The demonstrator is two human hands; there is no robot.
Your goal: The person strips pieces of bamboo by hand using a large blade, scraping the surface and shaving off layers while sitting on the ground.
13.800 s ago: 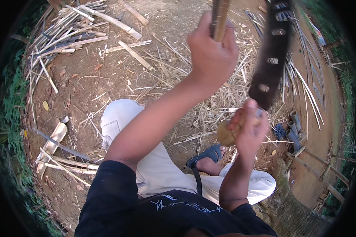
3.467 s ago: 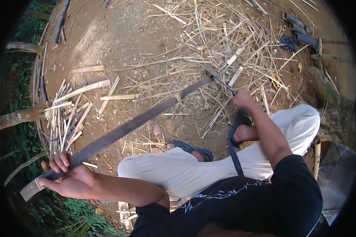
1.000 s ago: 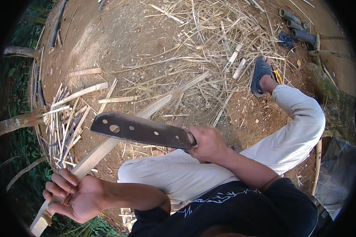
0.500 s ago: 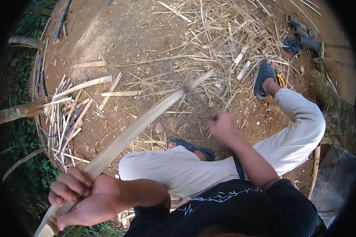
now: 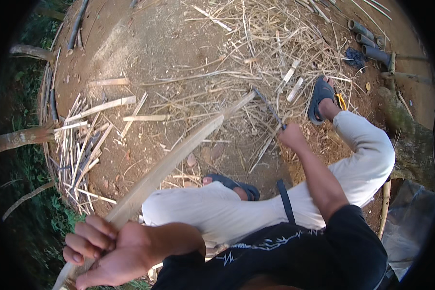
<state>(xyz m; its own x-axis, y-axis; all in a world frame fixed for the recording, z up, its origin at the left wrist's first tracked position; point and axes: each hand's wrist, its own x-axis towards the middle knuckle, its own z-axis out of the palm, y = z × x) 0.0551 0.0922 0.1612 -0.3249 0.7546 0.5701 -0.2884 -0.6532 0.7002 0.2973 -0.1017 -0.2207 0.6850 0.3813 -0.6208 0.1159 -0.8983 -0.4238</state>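
Observation:
A long, pale bamboo strip [image 5: 166,166] slants from the lower left up toward the middle of the ground. Its near end is gripped by my left hand [image 5: 116,251], with the fingers wrapped round it. The far part narrows to a tip. My right hand [image 5: 293,137] is closed on the dark handle of a knife [image 5: 271,107]. The thin, dark blade points up and left, and its tip lies close by the strip's far end; whether they touch I cannot tell.
Shavings [image 5: 270,53] are heaped on the dirt beyond the strip. Split bamboo pieces [image 5: 84,150] are piled at left. Bamboo tubes [image 5: 374,53] lie at far right beside a dark cloth [image 5: 355,57]. My sandalled foot [image 5: 319,101] rests near the shavings. Clear plastic sheeting [image 5: 411,217] is at right.
The knife has slid along the strip, away from me and to the right, out to its far tip. My right hand has moved up and right; my left hand has barely shifted.

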